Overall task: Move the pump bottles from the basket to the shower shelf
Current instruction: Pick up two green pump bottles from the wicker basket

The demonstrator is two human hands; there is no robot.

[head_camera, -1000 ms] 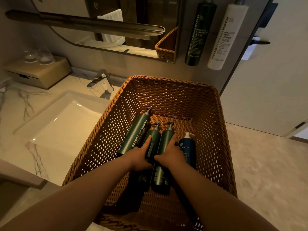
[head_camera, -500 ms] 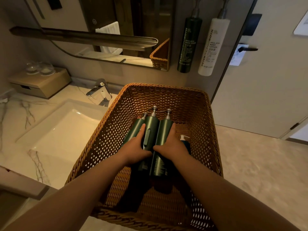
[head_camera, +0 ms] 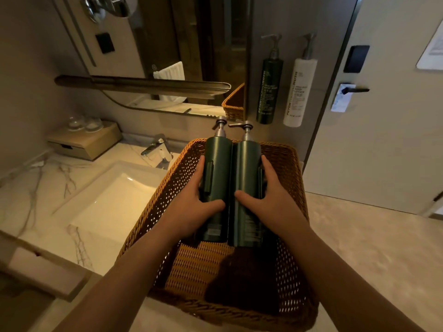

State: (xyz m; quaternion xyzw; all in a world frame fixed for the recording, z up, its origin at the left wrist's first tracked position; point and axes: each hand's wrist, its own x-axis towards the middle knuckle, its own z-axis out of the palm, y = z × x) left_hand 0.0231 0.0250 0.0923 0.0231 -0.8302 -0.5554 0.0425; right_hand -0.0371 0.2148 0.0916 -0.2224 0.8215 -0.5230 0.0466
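Two dark green pump bottles are held upright, side by side and touching, above the wicker basket (head_camera: 163, 202), their bases just over its floor and their grey pump heads above its far rim. The left hand (head_camera: 191, 207) grips the left pump bottle (head_camera: 217, 168), thumb across the front and fingers curled round the outer side. The right hand (head_camera: 271, 202) grips the right pump bottle (head_camera: 247, 173) in mirror fashion. Both grips sit at mid-body, which appears secure. Whether more bottles lie in the basket cannot be told: arms and shadow cover its floor. The shower shelf is not in view. Judged step: lifting the pair clear of the basket for carrying. Recommended practice: raise both straight up until the bases clear the rim, keep them vertical and avoid pressing the pump heads. The spouts point left, so the right bottle's spout overhangs the left bottle's head; parting the bottles slightly should prevent snagging. Risks noted: smooth bodies may slip in a one-handed grip, and a turn away from the counter could swing a bottle into the wall-mounted hand wash bottle (head_camera: 268, 92) or the white lotion bottle (head_camera: 299, 92). The basket stands at the counter edge beside the sink (head_camera: 115, 202); knocking its rim should be avoided.
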